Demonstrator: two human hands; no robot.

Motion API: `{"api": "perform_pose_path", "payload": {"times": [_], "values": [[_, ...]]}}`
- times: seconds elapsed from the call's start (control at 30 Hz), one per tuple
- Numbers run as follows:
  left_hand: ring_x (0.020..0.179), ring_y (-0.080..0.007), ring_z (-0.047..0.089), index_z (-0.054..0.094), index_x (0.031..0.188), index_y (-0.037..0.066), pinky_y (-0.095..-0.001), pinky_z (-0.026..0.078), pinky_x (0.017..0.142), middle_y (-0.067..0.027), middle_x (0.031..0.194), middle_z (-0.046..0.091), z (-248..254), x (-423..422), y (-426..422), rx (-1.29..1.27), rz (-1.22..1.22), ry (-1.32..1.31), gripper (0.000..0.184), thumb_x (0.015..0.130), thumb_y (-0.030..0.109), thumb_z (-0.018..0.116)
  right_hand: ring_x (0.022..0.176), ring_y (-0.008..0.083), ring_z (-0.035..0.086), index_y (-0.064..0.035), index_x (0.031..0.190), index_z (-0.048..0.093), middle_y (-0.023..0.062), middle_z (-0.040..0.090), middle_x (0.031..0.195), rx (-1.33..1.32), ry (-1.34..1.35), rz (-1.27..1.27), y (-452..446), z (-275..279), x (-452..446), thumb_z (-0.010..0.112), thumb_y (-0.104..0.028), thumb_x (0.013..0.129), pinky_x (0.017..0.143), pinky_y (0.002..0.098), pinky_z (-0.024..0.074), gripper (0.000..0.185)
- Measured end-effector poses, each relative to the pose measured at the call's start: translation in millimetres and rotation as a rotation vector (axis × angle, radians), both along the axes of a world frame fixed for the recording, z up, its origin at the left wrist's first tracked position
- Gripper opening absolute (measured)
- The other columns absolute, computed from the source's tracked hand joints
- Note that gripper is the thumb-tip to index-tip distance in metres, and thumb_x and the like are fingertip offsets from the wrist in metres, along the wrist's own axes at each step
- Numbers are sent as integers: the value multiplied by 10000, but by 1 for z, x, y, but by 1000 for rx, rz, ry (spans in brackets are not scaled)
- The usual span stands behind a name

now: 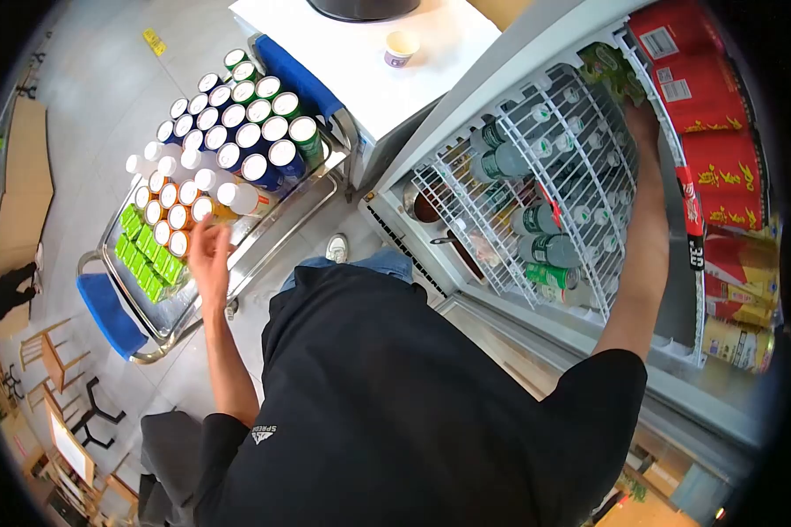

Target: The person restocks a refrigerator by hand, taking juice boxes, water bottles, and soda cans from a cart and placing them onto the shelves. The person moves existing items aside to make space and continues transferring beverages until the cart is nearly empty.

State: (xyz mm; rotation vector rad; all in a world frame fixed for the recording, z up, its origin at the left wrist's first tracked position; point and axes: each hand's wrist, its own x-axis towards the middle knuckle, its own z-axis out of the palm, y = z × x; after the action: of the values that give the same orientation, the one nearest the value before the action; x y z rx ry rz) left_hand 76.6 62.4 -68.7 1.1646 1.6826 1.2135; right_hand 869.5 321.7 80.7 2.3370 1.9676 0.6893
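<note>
My left hand [209, 255] hovers beside the drinks on a metal cart [264, 230], near the orange cans [178, 217] and the clear bottles with white caps [204, 180]; its fingers are partly bent and blurred. Far inside the open fridge, my right arm reaches to the top right of the wire shelf [602, 272]. My right hand [639, 112] is at a green leafy-looking package [608, 72], and its fingers are mostly hidden. Clear bottles with green labels [549, 250] lie on the shelf beside a green can [554, 276].
Blue and green cans [249, 134] and bright green packs [145, 261] fill the cart. A white counter [351, 61] holds a paper cup [401, 48]. Red packs [721, 167] stand beyond the shelf's right edge. Wooden chairs [53, 360] are at the lower left.
</note>
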Motion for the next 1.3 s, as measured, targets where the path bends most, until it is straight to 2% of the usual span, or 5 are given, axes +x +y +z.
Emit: {"api": "perform_pose_path", "payload": {"times": [0.47,0.67,0.77,0.97,1.3], "values": [[688,-74,537,538,1316,64,-246,476,647,-78,1031,679,76,85,-2,-288,-593,-37,498,849,138,695,1092,412,575,-65,1207,588,235,629,1148,108,346,244,80,-54,140,596,-505,863,877,463,460,558],[811,-134,592,529,1328,75,-296,500,727,-81,1062,666,60,87,13,-135,-789,36,497,868,193,679,989,286,638,-161,1354,510,137,604,1230,98,-258,-209,-45,-2,-16,521,-364,943,799,401,508,459],[914,-207,637,527,1321,55,-348,516,769,-119,1067,664,54,94,19,-16,-865,73,512,869,248,671,901,296,632,-56,1212,585,128,644,1054,458,61,-104,-113,21,-73,630,-521,867,791,399,501,580],[860,-224,626,419,1403,57,-356,521,785,-155,1197,579,77,110,28,41,-928,29,677,817,241,702,1021,225,591,-21,1019,578,148,609,1099,465,1074,403,-239,7,-256,802,-32,753,857,344,513,347],[918,-308,630,451,1353,118,-419,526,786,-133,1093,584,81,80,14,286,-765,282,655,760,147,730,1053,303,618,-35,1032,577,165,629,1180,-322,1103,1015,-226,-49,-494,848,-54,647,895,378,483,471]]}}
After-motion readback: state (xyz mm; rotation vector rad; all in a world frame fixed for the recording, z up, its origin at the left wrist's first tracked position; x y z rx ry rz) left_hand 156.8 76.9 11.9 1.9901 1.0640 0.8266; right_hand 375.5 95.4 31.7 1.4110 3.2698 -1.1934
